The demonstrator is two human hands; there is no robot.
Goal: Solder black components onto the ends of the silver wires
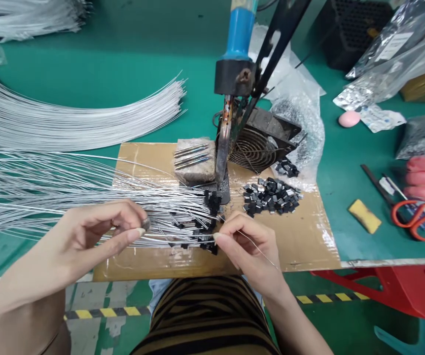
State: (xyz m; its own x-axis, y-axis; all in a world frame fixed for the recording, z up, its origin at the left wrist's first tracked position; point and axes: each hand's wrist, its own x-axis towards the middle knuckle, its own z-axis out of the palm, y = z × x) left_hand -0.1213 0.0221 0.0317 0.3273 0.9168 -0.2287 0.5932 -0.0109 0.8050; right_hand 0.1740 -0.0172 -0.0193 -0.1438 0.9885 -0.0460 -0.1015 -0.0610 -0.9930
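My left hand is closed in a pinch over the white wires, with a small dark grey bit at its fingertips that I cannot make out. My right hand pinches a thin strand of solder wire, which trails back over the hand. Between and beneath the hands lies a bundle of white wires, their ends carrying black connectors. Just above stands a blue-handled soldering iron, clamped tip down in a black stand.
A cardboard sheet covers the work spot. On it are a pile of black connectors, a block with metal tips and a fan. Orange scissors and a yellow sponge lie right; more white wires lie left.
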